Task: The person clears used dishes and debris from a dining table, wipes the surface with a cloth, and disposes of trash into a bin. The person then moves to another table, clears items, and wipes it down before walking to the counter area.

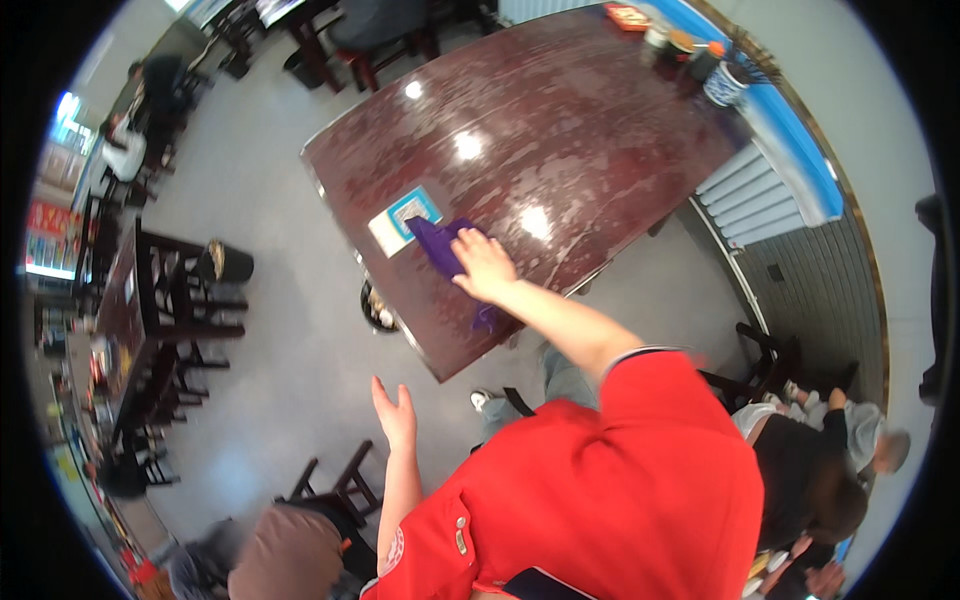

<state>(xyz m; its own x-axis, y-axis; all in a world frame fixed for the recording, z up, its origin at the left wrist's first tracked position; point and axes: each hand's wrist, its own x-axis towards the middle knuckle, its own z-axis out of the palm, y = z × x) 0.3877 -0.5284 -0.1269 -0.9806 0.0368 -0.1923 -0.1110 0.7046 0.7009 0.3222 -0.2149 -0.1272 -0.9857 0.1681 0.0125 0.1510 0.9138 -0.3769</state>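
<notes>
My right hand [484, 262] lies flat on a purple cloth [439, 247], pressing it against the dark red-brown wooden table [570, 112]. Part of the cloth shows below the palm, and another part reaches over the edge of a card with a printed code [414, 211]. Wet streaks and bright reflections cover the tabletop. Off the table's near left corner, my left hand [394, 412] hangs in the air with thumb and fingers apart, holding nothing.
Against the wall at the table's far end stand a blue-and-white chopstick holder [725, 84], condiment jars [680, 46] and a red box [627, 16]. A bin [377, 307] sits below the left edge. Stools [337, 480] and seated people [802, 457] are close behind me.
</notes>
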